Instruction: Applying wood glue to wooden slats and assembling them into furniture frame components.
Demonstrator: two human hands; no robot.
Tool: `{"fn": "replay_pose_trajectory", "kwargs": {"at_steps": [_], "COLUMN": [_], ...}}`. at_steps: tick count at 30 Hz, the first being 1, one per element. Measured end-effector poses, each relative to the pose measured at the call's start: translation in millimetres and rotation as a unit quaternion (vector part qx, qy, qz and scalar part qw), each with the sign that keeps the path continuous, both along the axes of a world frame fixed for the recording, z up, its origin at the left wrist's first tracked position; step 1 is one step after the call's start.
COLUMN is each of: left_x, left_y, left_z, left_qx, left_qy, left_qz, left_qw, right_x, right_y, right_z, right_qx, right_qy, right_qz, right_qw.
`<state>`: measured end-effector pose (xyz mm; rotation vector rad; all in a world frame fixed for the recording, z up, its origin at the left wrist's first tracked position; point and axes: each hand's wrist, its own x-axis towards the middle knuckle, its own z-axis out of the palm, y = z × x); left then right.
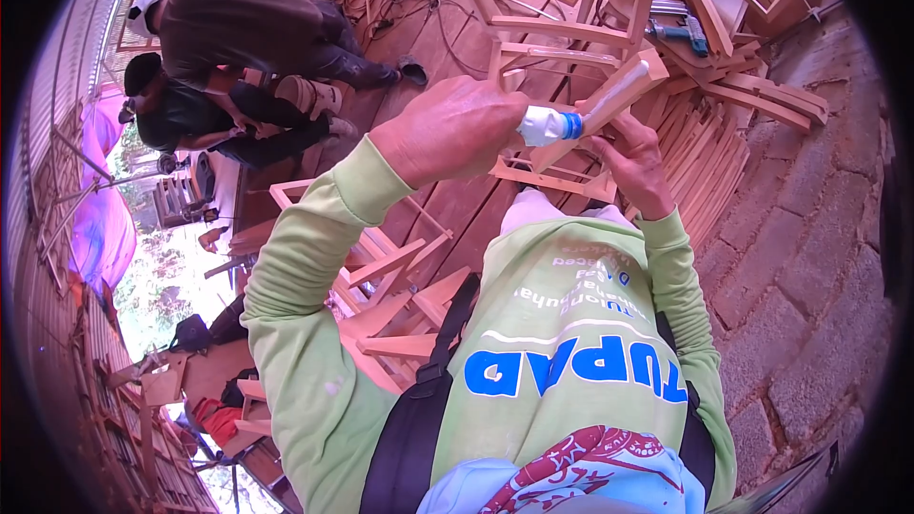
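Observation:
My left hand [457, 127] is closed around a white plastic bottle [540, 126] with a blue cap or collar. The bottle lies nearly sideways, its blue end against or close to the side of a wooden piece [613, 101]. A whitish streak, which looks like glue, runs along that piece's upper face. From below, my right hand [634, 160] grips the piece between thumb and fingers. Just beyond both hands stands a curved wooden frame [560, 28], and a smaller frame part [553, 178] shows beneath them.
Wooden strips [703, 157] are piled at the right beside a block wall [792, 257]. A power tool [678, 32] lies at the upper right. More frames [400, 346] stand at my left. Two people [235, 21] work at the upper left near a bucket [310, 94]; cables [432, 3] cross the floor.

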<state>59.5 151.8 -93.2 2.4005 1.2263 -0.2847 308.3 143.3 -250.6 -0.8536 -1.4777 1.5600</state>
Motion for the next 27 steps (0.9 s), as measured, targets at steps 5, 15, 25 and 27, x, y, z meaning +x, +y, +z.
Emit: {"fn": "replay_pose_trajectory", "kwargs": {"at_steps": [5,15,25,27], "left_x": [-4,-10,-22,-25], "left_y": [-3,-6,-12,-13], "left_z": [-4,-13,-21,-22], "left_qx": [0.002,0.005,-0.012,-0.009], "left_qy": [-0.002,0.011,0.017,0.022], "left_qz": [0.006,0.020,0.033,0.033], "left_qw": [1.000,1.000,0.999,0.999], "right_x": [1,6,5,6], "right_y": [3,13,20,23], "right_z": [-2,4,0,-1], "right_qx": [-0.016,-0.007,-0.067,-0.036], "right_qy": [0.021,0.007,0.079,0.084], "right_qz": [0.005,0.017,0.019,0.019], "right_qw": [1.000,1.000,0.994,0.996]}}
